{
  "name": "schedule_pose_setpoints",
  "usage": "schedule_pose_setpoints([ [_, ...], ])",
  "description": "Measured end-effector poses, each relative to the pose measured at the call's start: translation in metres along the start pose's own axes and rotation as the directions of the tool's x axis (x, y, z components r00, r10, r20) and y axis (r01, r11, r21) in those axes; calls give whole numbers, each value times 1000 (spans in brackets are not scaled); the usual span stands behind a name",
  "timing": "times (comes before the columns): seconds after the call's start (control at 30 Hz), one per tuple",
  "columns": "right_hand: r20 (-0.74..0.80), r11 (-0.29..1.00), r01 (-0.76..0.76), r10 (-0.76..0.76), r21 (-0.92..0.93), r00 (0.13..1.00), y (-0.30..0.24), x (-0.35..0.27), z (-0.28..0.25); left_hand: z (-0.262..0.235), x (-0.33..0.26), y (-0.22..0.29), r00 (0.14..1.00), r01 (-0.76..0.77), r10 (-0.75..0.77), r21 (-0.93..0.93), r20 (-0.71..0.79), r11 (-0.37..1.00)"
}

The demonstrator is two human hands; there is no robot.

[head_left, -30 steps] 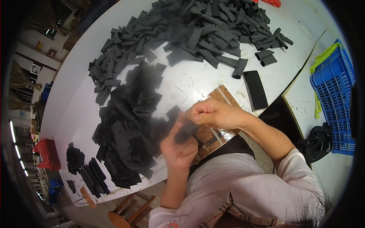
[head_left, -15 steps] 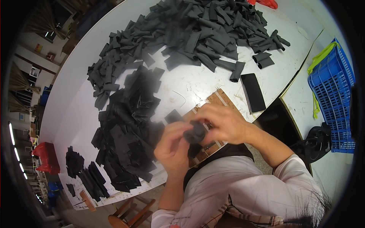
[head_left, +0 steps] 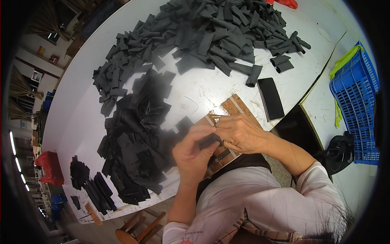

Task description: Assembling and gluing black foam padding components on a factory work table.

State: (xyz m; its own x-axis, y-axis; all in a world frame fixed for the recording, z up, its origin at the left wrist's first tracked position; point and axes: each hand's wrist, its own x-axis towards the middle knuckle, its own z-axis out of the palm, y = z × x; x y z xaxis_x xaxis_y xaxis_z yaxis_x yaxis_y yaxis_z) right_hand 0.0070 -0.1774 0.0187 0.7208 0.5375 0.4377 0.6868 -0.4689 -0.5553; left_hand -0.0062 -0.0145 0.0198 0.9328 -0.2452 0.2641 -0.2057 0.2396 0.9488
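Note:
A small black piece of fabric-like material (head_left: 209, 141) is held in front of me, bent over between my hands. My left hand (head_left: 191, 151) is closed on it, thumb and fingers on either side. My right hand (head_left: 245, 133) has its fingers curled at the piece's right end, partly hiding it. Under both hands lies a brown board with pale strips (head_left: 240, 106). Left of the hands spreads a heap of flat black pieces (head_left: 134, 156). Farther off is a large pile of dark grey rolled or folded pieces (head_left: 227, 40).
A dark-screened phone (head_left: 271, 99) lies on the white table (head_left: 77, 122), right of the board. At the right stand a blue plastic basket (head_left: 353, 93) and a black bag (head_left: 340, 152). Stacked black strips (head_left: 99, 193) sit at the lower left, near a wooden stool (head_left: 140, 227).
The black piece has turned from a rolled end facing up to a flatter, bent shape. My right hand has dropped its raised fingers and curled them; my left hand has shifted slightly right.

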Motion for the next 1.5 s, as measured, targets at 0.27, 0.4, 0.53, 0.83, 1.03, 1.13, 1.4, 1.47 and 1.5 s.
schedule_pose_setpoints([
  [0.27, -66, 984, -29, 41, 177, 997, 15, -9, 25, 1, 11, 0, 995, -84, 65, 274, 78, 958],
  [0.4, -5, 945, -114, 121, 305, 993, 25, -21, 40, 3, 11, 2, 989, -67, 4, 424, 147, 903],
  [0.53, 66, 966, -179, 169, 189, 983, 22, -16, 31, 2, 13, 7, 973, -202, 111, 517, 202, 831],
  [0.83, -3, 999, -47, 47, 17, 999, 14, -8, 20, 0, -1, -1, 988, -155, 156, 59, -7, 986],
  [1.03, 63, 998, -60, 61, -25, 996, 0, -1, 4, 1, -5, 7, 941, -185, 118, -190, -316, 964],
  [1.13, 64, 994, -104, 102, 36, 993, 6, -8, 24, -6, -12, -6, 953, -34, -82, -369, -293, 929],
  [1.4, 10, 989, -72, 71, 129, 997, 6, -11, 26, -5, -13, -7, 959, -104, 43, -206, -279, 973],
  [1.47, 89, 993, -77, 69, 88, 994, 9, -6, 17, -6, -13, -15, 953, -119, 113, -6, -281, 993],
  [1.5, 165, 997, -63, 55, 42, 985, 10, 2, 7, -8, -15, -21, 952, -105, 100, -1, -288, 994],
])
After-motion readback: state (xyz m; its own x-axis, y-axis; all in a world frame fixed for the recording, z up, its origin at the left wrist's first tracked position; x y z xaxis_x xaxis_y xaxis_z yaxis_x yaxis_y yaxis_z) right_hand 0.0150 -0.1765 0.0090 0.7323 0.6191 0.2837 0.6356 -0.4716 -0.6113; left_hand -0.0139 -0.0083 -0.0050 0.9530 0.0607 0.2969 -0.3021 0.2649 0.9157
